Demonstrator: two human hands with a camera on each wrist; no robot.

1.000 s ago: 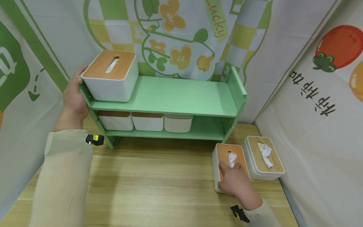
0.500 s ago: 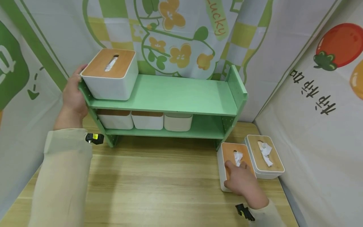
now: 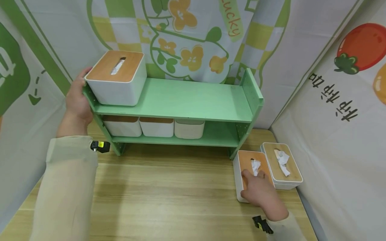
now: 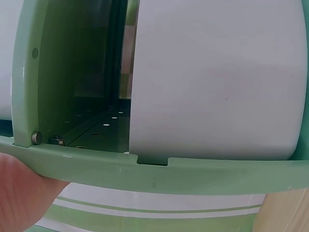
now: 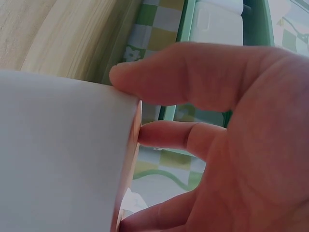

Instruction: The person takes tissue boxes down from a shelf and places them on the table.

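Note:
At the right of the head view, my right hand [image 3: 258, 190] rests over a white tissue box [image 3: 238, 177] with an orange-brown wooden lid and a tissue poking from its slot. The right wrist view has the thumb [image 5: 145, 79] against the box's white side [image 5: 58, 150], while the fingertips touch the lid. Some fingers are hidden on the far side. My left hand [image 3: 77, 103] grips the left side panel of a green two-tier shelf [image 3: 193, 102]. In the left wrist view, part of that hand [image 4: 21, 198] shows below the panel's edge [image 4: 154, 176].
A second tissue box [image 3: 275, 164] with a paler lid stands right beside the held one, near the side wall. A large tissue box [image 3: 119, 92] sits on the upper tier's left end. Below it, three smaller boxes [image 3: 156, 129] line the lower tier. The wooden table [image 3: 169, 197] lies in front.
My right hand has moved right with the tissue box, bringing it closer against the paler-lidded box. The left hand stays on the shelf; the view has shifted slightly.

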